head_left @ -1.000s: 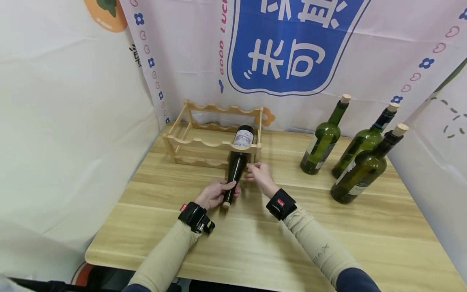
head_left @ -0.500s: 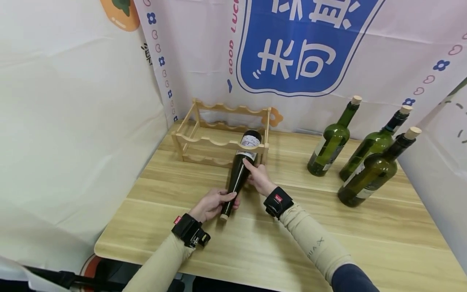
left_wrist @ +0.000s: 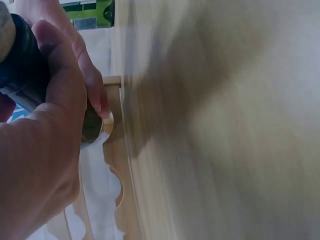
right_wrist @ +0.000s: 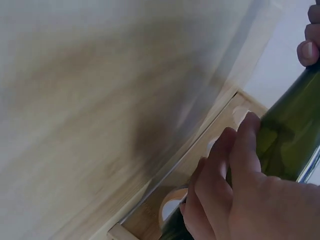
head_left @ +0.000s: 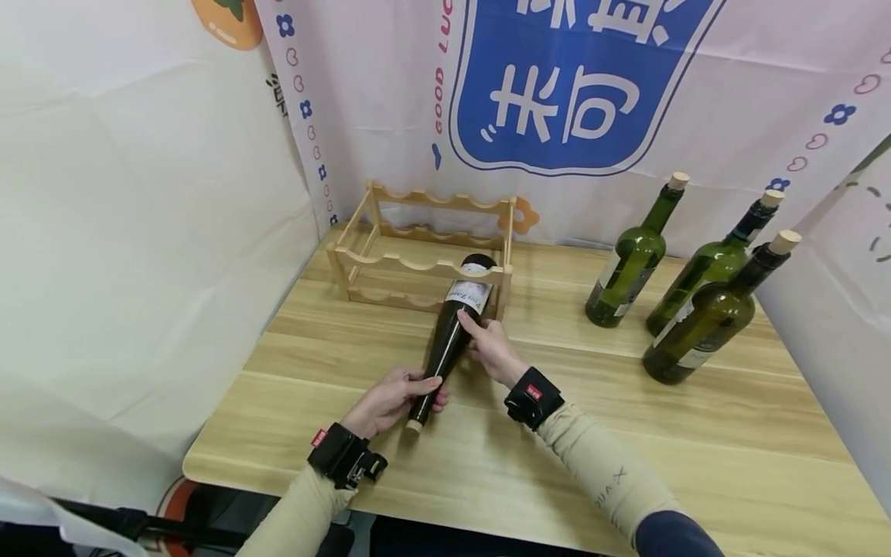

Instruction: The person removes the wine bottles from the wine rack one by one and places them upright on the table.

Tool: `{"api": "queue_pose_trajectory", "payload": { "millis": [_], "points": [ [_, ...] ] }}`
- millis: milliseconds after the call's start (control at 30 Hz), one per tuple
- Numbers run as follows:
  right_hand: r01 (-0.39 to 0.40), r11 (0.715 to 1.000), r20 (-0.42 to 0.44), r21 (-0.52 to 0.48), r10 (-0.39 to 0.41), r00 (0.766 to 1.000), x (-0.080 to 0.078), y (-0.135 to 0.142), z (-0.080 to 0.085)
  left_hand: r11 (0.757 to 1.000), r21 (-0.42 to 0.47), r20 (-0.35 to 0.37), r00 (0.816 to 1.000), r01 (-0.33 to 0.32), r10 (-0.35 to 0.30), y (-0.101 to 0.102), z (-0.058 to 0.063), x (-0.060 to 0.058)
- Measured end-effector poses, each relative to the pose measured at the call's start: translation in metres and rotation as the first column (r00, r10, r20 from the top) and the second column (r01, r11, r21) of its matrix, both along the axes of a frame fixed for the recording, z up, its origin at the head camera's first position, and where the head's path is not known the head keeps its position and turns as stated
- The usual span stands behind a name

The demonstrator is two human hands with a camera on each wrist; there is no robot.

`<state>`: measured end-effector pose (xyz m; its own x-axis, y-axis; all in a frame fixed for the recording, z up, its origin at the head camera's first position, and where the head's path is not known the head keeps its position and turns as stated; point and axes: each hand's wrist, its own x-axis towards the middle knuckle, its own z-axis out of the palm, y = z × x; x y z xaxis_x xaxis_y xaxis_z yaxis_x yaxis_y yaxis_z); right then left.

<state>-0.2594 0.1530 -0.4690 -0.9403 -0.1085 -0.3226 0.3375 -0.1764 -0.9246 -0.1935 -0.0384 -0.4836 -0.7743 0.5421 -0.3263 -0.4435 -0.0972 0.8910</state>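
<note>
A dark green wine bottle (head_left: 445,348) with a white label and a cork lies at a slant, neck toward me. Its base end reaches into the wooden wine rack (head_left: 425,268), passing beneath the upper front rail. My left hand (head_left: 393,398) grips the neck just behind the cork, thumb on top. Higher up, my right hand (head_left: 496,350) holds the bottle's body near the label. In the right wrist view, the fingers of the right hand (right_wrist: 225,185) curl round the green glass. The left wrist view shows the left hand (left_wrist: 47,130) wrapped around the neck.
Three corked green bottles stand upright at the right: one farther back (head_left: 626,267), one in the middle (head_left: 703,275) and one nearest me (head_left: 703,321). A printed cloth (head_left: 390,100) hangs close behind the rack. The wooden table's (head_left: 557,480) front edge lies near my forearms.
My right hand has gone from beside the bottle to gripping its body. The bottle has slid toward me and to the left, with more of its label now outside the rack.
</note>
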Motion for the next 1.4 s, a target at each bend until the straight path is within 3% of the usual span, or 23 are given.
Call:
{"api": "queue_pose_trajectory", "payload": {
  "millis": [300, 900, 1400],
  "points": [
    [-0.024, 0.999, -0.001, -0.028, 0.024, 1.000, 0.018, -0.007, 0.003, 0.999, -0.012, -0.060, 0.997, 0.049, -0.050, -0.015, 0.010, 0.017],
    [-0.113, 0.989, -0.027, -0.101, 0.110, 0.994, 0.051, -0.017, 0.011, 0.998, -0.016, -0.047, 0.997, 0.065, -0.066, -0.038, 0.030, 0.048],
    [-0.102, 0.988, -0.041, -0.113, 0.098, 0.994, 0.069, -0.023, 0.015, 0.994, -0.016, -0.088, 0.990, 0.108, -0.109, -0.048, 0.044, 0.060]
  ]
}}
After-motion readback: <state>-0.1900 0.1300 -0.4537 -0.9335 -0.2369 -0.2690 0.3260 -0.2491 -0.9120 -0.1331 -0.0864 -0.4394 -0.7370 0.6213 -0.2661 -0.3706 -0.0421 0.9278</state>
